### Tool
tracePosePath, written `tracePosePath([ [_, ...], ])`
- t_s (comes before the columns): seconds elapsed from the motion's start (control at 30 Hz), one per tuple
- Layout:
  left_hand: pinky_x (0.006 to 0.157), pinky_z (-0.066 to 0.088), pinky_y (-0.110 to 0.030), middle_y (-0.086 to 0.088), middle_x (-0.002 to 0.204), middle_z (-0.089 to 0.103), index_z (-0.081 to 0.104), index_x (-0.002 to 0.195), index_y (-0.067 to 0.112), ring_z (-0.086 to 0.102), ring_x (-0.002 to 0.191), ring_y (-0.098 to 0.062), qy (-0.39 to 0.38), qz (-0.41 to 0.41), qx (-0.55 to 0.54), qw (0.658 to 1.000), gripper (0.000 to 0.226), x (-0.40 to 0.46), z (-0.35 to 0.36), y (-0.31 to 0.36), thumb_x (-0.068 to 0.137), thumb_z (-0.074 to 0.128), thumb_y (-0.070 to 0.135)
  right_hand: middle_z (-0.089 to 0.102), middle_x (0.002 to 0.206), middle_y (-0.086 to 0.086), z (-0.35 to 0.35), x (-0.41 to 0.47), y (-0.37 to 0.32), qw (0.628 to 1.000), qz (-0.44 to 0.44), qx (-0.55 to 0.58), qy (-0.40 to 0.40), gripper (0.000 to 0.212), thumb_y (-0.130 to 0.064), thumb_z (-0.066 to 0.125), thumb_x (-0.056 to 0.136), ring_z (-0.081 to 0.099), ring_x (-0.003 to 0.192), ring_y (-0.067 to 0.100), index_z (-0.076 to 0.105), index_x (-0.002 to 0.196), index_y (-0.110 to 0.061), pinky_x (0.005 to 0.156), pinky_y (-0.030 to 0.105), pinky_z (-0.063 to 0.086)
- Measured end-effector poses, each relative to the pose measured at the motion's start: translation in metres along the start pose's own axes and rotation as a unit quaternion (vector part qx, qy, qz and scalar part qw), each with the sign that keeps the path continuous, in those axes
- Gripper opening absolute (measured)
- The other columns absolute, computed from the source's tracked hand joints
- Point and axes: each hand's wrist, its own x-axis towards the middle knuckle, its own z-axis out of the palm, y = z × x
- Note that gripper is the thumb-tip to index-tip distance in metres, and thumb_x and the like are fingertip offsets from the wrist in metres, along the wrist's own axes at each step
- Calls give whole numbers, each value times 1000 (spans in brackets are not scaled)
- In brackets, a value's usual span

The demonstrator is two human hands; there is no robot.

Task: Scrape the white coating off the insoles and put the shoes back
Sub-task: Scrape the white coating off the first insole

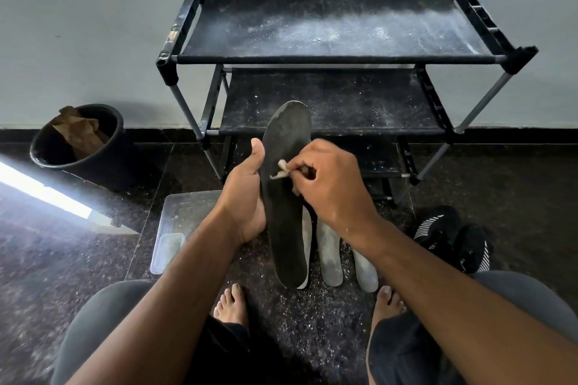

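My left hand grips a long dark insole by its left edge, thumb up along the side, holding it upright in front of me. My right hand pinches a small pale wooden scraper and presses it against the insole's middle. The insole's toe end shows a faint whitish film. Three pale, white-coated insoles lie on the floor beneath it, partly hidden. A pair of black shoes with white stripes sits on the floor at the right.
A black shoe rack dusted with white powder stands against the wall. A black bucket holding brown paper is at the left. A clear plastic tray lies on the dark floor by my left arm. My bare feet rest among white flakes.
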Motion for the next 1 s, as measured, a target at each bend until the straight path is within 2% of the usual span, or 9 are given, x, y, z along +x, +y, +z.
tracePosePath([
  [0.1,108,51,-44,-20,139,64,62,140,6,62,131,-31,-4,-10,8,1000,69,-3,6,-1,107,32,59,62,85,0,3,-4,0,999,-16,-22,22,4,-2,73,84,59,71,9,75,85,-6,65,27,53],
  [0.2,94,60,-36,-15,126,72,68,129,5,71,115,-25,16,-11,13,1000,65,-4,7,0,107,35,57,62,86,1,12,-14,-4,999,-30,-31,-27,9,2,70,83,60,75,12,75,86,-5,69,28,53],
  [0.37,99,58,-46,-20,128,70,65,134,6,70,113,-31,8,-28,34,999,69,-11,13,-1,107,30,60,62,86,2,-2,5,5,998,-15,-52,18,7,0,72,83,59,74,10,76,84,-6,69,30,54],
  [0.43,91,61,-45,-22,123,71,64,133,3,73,102,-32,0,-40,58,997,76,-12,16,-2,106,26,63,60,89,0,-10,11,11,998,24,-31,56,5,-3,71,87,61,69,11,74,86,-5,57,28,57],
  [0.5,72,65,-39,-21,103,76,66,127,1,75,81,-30,2,-36,97,995,79,-15,20,-2,106,22,63,59,93,-1,-10,9,13,997,46,-20,56,5,-3,69,89,63,69,10,74,88,-5,51,26,57],
  [0.6,54,59,-31,-12,82,77,68,123,5,75,66,-23,22,-9,143,989,71,-15,18,-3,108,25,59,63,90,1,0,-2,5,999,4,-41,9,7,-1,71,85,61,75,7,76,87,-6,66,24,55],
  [0.73,60,62,-37,-22,95,74,70,122,4,73,71,-32,15,-26,140,990,75,-17,17,-1,106,27,63,62,89,1,-2,4,7,999,-6,-50,4,7,-3,71,85,61,78,10,76,87,-7,69,25,55],
  [0.87,62,63,-38,-28,96,71,66,128,1,71,70,-33,-21,-45,129,990,76,-20,21,0,107,25,61,61,90,-2,-13,15,17,994,27,-52,94,6,-2,71,86,58,74,4,75,86,-8,65,7,47],
  [1.0,71,61,-44,-22,104,72,61,136,2,71,82,-33,-17,-51,115,992,73,-18,18,-2,107,30,61,61,90,-1,0,2,8,997,-20,-56,44,7,-1,71,85,59,80,8,75,86,-7,69,13,50],
])
